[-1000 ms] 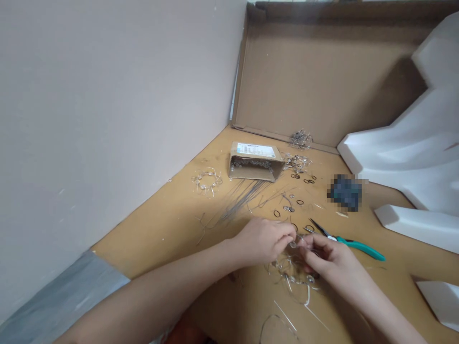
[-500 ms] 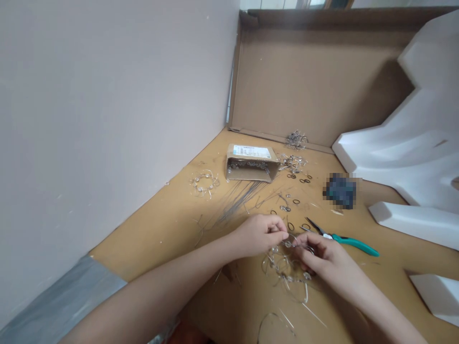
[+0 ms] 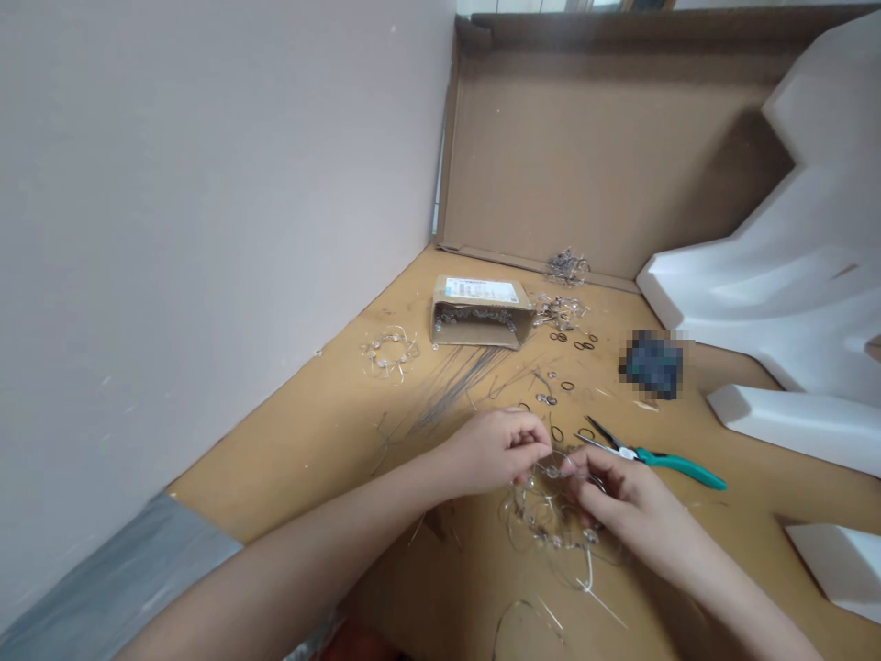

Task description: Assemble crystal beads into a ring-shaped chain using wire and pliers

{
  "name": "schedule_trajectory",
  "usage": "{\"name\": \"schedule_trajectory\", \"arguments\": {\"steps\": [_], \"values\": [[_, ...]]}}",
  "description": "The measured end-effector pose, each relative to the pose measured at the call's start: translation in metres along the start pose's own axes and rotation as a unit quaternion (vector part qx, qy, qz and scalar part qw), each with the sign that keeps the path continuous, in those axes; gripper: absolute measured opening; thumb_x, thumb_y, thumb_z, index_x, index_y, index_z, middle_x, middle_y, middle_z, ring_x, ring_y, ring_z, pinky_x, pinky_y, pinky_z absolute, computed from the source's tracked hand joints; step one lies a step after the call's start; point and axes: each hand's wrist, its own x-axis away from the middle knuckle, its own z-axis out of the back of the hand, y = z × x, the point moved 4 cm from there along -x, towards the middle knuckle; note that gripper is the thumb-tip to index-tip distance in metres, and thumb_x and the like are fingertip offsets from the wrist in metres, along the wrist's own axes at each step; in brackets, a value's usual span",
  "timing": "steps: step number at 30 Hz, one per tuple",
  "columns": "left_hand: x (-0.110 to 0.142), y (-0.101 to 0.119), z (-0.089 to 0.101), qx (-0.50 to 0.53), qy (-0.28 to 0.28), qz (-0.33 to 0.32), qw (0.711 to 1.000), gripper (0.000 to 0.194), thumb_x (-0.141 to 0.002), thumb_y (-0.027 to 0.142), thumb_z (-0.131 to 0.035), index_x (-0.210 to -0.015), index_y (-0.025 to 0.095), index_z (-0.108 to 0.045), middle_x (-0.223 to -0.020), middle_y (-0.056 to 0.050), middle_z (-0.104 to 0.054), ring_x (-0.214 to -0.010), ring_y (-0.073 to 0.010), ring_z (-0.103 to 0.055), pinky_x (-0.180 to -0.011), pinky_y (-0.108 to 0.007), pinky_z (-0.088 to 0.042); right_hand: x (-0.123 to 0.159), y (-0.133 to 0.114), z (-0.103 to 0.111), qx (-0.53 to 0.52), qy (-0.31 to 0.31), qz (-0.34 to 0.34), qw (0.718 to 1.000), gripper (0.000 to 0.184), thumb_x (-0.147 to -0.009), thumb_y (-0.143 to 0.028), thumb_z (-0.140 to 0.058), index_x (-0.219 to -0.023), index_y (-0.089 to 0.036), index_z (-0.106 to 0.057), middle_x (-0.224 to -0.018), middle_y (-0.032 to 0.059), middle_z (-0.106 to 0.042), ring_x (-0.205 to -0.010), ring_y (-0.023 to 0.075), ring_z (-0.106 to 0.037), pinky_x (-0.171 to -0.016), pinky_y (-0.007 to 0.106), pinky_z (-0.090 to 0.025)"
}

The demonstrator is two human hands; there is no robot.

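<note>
My left hand (image 3: 496, 450) and my right hand (image 3: 618, 496) meet over a tangle of thin wire strung with clear beads (image 3: 551, 514) on the brown cardboard surface (image 3: 330, 431). Both hands pinch the top of this beaded wire between thumb and fingers. Teal-handled pliers (image 3: 653, 456) lie just beyond my right hand, jaws pointing left. Small dark rings (image 3: 574, 344) are scattered beyond the hands.
A small open cardboard box (image 3: 482, 312) with beads lies farther back, straight wires (image 3: 461, 376) fanning out before it. A finished beaded loop (image 3: 389, 351) rests left of the box. White foam blocks (image 3: 777, 275) stand at right, a cardboard wall (image 3: 606, 147) behind, a pale wall (image 3: 206, 202) at left.
Both hands have drifted slightly left and nearer the box while working the beaded wire; their grip stays the same. The pliers have not moved on the surface.
</note>
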Motion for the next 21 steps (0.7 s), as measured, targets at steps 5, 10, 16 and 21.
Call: {"name": "schedule_trajectory", "arguments": {"steps": [5,10,16,21], "values": [[0.002,0.008,0.003,-0.04,0.01,-0.025,0.999,0.014,-0.084,0.024,-0.046,-0.082,0.018,-0.058,-0.06,0.004,-0.055,-0.057,-0.0083,-0.052,-0.058,-0.019,-0.04,0.001,-0.003,0.001,-0.002,0.005,0.01,1.0,0.007,-0.071,-0.024,-0.048,-0.075,-0.021,-0.053,-0.056,-0.0054,-0.047,-0.052,0.0125,-0.048,-0.054,0.026,-0.04],[0.004,0.013,0.006,-0.09,0.004,-0.057,0.994,0.014,-0.084,0.021,-0.046,-0.082,0.019,-0.059,-0.063,0.004,-0.057,-0.06,-0.0089,-0.052,-0.061,-0.02,-0.039,0.001,-0.004,0.0,0.013,0.006,0.014,1.0,0.006,-0.071,-0.023,-0.047,-0.072,-0.021,-0.053,-0.056,-0.0051,-0.047,-0.052,0.0127,-0.047,-0.054,0.026,-0.039],[0.004,0.013,0.006,-0.11,0.004,-0.055,0.992,0.014,-0.085,0.021,-0.045,-0.086,0.019,-0.059,-0.069,0.003,-0.059,-0.064,-0.0099,-0.054,-0.063,-0.021,-0.04,0.0,-0.005,0.001,0.028,0.011,0.019,0.999,0.006,-0.07,-0.02,-0.046,-0.07,-0.021,-0.053,-0.054,-0.0053,-0.048,-0.052,0.0125,-0.047,-0.053,0.026,-0.038],[0.005,0.016,0.007,-0.13,0.004,-0.067,0.989,0.014,-0.084,0.018,-0.045,-0.085,0.019,-0.059,-0.07,0.002,-0.059,-0.068,-0.0105,-0.054,-0.067,-0.022,-0.04,0.0,-0.005,0.001,0.016,0.011,0.015,1.0,0.005,-0.069,-0.022,-0.047,-0.07,-0.021,-0.052,-0.054,-0.0051,-0.047,-0.051,0.0124,-0.047,-0.053,0.026,-0.039]]}}
